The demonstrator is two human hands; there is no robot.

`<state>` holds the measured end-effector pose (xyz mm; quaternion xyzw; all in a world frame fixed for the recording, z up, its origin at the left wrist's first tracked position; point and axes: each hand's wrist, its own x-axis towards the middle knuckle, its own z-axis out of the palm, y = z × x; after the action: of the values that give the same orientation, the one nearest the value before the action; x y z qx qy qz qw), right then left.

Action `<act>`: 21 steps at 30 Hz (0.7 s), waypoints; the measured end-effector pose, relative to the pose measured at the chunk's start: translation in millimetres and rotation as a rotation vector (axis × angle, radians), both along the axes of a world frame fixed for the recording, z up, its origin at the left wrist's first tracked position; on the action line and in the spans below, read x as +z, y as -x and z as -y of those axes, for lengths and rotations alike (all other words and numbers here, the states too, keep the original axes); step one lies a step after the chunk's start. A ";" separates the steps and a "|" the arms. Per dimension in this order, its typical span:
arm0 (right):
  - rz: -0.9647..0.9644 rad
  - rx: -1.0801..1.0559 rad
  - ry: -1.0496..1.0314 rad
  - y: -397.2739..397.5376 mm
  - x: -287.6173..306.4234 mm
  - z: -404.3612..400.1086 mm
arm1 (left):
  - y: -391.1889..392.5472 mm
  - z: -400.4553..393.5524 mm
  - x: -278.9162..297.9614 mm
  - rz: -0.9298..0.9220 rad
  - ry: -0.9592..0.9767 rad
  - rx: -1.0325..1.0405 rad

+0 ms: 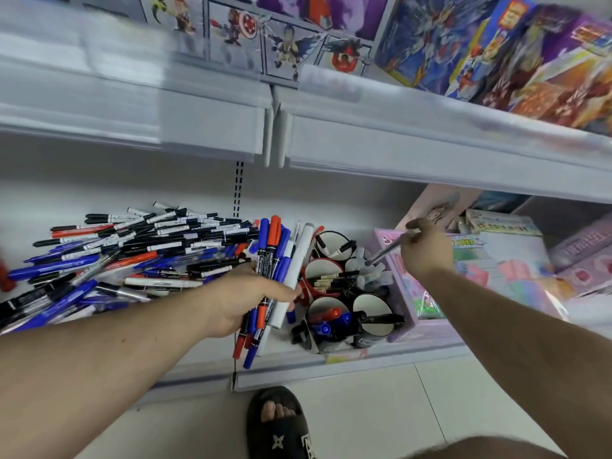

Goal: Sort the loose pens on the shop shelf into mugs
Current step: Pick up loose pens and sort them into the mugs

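A big heap of loose pens (132, 256), black, blue and red, covers the left part of the white lower shelf (212, 366). My left hand (245, 299) grips a bundle of pens (276, 270), blue, red and one white, held upright beside the heap. Several mugs (347, 293) stand clustered to the right, each holding some pens. My right hand (427, 251) pinches a single grey pen (387, 250) slanting down, its tip just above the mug of pale pens (371, 276).
The upper shelf's edge (271, 134) overhangs the work area, with toy boxes (496, 51) on it. Pink and pastel boxes (496, 270) crowd the shelf right of the mugs. A foot in a black slipper (281, 425) stands on the tiled floor below.
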<state>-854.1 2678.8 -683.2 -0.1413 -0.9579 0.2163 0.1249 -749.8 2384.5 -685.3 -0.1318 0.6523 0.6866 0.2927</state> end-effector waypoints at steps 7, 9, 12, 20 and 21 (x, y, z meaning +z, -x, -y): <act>0.195 0.101 -0.133 8.2 -35.3 5.3 | 4.9 1.2 -7.4 -0.002 0.000 0.009; 0.264 0.175 -0.226 9.0 -44.5 7.8 | 5.9 4.0 -8.9 0.004 0.001 0.015; 0.429 0.307 -0.417 5.9 -59.0 11.1 | 6.4 6.1 -8.7 0.019 -0.009 0.016; 0.725 0.395 -0.562 10.0 -61.0 9.2 | 2.5 11.8 -0.4 0.016 -0.049 -0.026; 0.680 0.375 -0.524 7.4 -51.9 13.2 | 1.3 12.8 1.0 0.014 -0.055 -0.033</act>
<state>-861.5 2665.6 -735.1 0.0078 -0.9758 -0.0725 -0.2060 -751.1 2371.7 -684.4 -0.1177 0.6332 0.6985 0.3118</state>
